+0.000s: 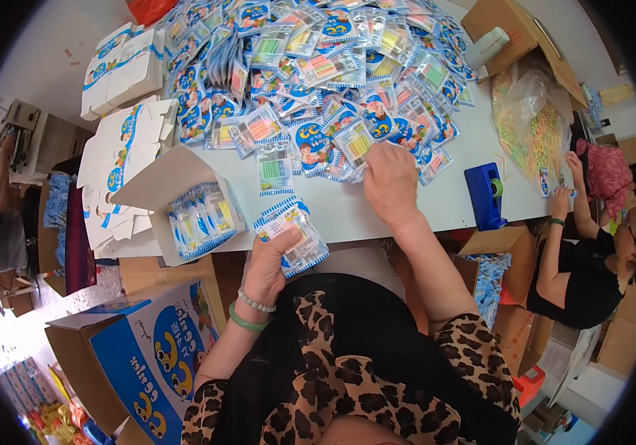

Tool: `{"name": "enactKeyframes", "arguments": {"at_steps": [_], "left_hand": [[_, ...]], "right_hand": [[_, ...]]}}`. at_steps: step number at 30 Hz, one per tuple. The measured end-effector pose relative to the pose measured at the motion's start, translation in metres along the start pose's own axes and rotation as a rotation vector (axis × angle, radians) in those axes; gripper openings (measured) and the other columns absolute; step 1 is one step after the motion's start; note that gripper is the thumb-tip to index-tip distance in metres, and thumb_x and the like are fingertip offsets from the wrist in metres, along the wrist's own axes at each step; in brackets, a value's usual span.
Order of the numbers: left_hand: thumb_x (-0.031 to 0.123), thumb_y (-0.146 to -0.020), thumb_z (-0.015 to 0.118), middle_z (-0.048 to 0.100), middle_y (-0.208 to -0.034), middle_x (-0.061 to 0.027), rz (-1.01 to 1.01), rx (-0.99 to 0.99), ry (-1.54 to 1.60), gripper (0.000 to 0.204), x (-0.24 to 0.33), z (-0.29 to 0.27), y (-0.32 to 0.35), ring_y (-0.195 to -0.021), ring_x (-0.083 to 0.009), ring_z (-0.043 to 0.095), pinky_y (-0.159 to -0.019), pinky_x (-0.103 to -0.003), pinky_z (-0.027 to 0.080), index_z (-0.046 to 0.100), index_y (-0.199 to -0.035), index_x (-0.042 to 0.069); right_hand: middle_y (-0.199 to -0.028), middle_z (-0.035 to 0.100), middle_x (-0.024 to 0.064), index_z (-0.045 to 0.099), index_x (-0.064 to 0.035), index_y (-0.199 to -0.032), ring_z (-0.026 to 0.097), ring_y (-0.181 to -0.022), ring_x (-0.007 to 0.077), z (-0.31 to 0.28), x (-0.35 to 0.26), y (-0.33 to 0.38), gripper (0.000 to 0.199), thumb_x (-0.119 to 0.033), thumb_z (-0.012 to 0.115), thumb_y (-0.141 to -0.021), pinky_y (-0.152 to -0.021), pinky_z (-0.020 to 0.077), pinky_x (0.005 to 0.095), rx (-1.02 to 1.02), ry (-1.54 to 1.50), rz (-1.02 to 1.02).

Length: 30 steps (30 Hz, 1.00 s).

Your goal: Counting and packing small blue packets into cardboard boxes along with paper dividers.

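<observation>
My left hand (264,268) is closed round a small stack of clear-and-blue sachets (304,236) near the table's front edge. Thin coloured sticks show through their clear windows. My right hand (392,182) has its fingers pinched on a sachet (350,172) at the near side of a big heap of sachets (318,81); the fingertips are partly hidden behind the hand. To the left of the held stack lies an open white carton (230,194), with a row of sachets (200,215) standing inside it.
Flat white cartons (121,144) are stacked at the left. On the right stand a blue tape dispenser (484,196) and a clear bag of coloured sticks (529,126). A large printed box (147,348) sits below left. Another person (577,274) works at the right.
</observation>
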<state>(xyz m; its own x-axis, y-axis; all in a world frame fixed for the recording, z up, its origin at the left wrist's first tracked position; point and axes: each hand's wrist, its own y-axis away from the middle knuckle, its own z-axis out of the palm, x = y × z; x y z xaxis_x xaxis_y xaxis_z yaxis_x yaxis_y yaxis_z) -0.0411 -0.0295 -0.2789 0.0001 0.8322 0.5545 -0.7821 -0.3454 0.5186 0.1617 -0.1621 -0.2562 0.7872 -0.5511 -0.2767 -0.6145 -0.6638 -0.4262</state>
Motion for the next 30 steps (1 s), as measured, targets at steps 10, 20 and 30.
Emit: {"name": "enactKeyframes", "arguments": {"at_steps": [10,20,30], "left_hand": [[0.000,-0.085,0.064,0.066,-0.106,-0.0120,-0.018,-0.017,-0.017,0.036,0.003,0.003,0.002,-0.091,-0.0221,0.068,-0.081,-0.036,0.057,0.054,-0.119,-0.003],[0.000,-0.083,0.065,0.065,-0.108,-0.0123,-0.024,0.003,-0.008,0.039,0.004,-0.001,0.001,-0.094,-0.0224,0.067,-0.083,-0.036,0.057,0.054,-0.120,-0.004],[-0.002,-0.082,0.066,0.066,-0.107,-0.0125,-0.061,-0.006,0.008,0.040,0.004,-0.009,0.012,-0.092,-0.0224,0.068,-0.080,-0.036,0.058,0.055,-0.120,-0.004]], "right_hand": [[-0.100,0.061,0.0171,0.053,-0.0032,-0.107,0.058,-0.097,0.0337,0.016,0.006,-0.007,0.025,-0.017,0.060,-0.088,-0.083,0.0450,0.0432,-0.122,-0.396,0.476],[-0.109,0.059,0.0187,0.054,-0.0019,-0.109,0.055,-0.107,0.0348,0.028,0.000,-0.022,0.052,-0.027,0.075,-0.068,-0.086,0.0433,0.0444,-0.259,-0.073,0.538],[-0.085,0.064,0.0042,0.059,-0.0024,-0.107,0.058,-0.062,0.0078,-0.002,-0.014,-0.020,0.033,-0.007,0.070,-0.076,-0.049,0.0443,0.0219,-0.364,-1.264,0.868]]}}
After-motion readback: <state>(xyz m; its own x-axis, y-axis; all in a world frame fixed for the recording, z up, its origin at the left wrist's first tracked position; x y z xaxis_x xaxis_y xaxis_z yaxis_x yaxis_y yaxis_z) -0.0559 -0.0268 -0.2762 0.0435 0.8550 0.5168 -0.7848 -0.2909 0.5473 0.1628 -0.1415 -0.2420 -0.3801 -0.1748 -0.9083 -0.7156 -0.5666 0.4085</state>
